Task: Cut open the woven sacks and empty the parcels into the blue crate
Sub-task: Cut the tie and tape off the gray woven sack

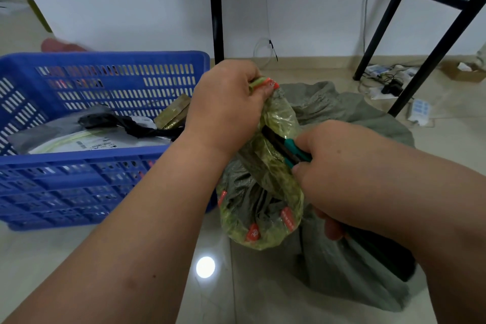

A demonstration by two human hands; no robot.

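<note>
The blade of the teal-handled cutter (285, 151) is hidden in the yellow-green tape (273, 166) wound on the sack's neck, and its rear end is covered by the right hand (349, 179). The print on the orange labels (288, 219) is too small to read. The parcels (86, 134) in the blue crate (79, 163) are partly hidden by its front wall and the left forearm.

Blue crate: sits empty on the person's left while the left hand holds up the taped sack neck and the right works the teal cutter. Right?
Not empty. The head view shows the blue crate already holding grey and black parcels. The rest stands: left hand grips the taped sack neck, right hand holds the teal cutter.
</note>
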